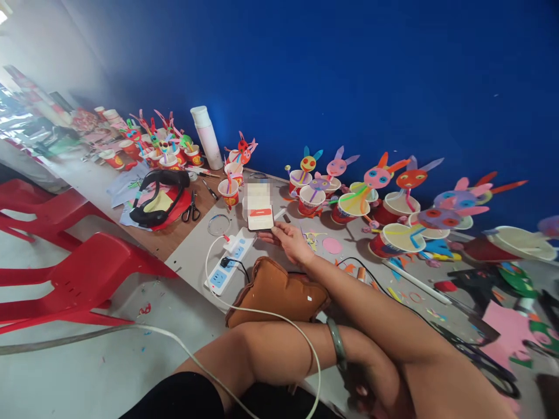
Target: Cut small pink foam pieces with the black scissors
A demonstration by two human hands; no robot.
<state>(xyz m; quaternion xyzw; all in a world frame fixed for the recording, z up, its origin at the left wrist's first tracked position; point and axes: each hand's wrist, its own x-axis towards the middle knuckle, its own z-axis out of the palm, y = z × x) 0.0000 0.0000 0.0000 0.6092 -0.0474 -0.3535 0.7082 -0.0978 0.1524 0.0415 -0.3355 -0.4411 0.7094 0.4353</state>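
My right hand reaches over the table and grips the lower right edge of a smartphone, thumb on top. Its screen is lit in white and orange-red, and the upper part is blurred out. Below it, my left arm, with a green bangle on it, crosses toward the right. The left hand is tucked beside my right arm at the bottom, its fingers mostly hidden. A white power strip with a white and a black plug lies left of the right hand. A brown cushion sits just in front.
Paper cups with animal-faced decorations line the blue wall. Black scissors, a black headset-like strap and a white bottle stand or lie leftward. Paper scraps litter the right. Red chairs flank the table; a pale cable crosses my left arm.
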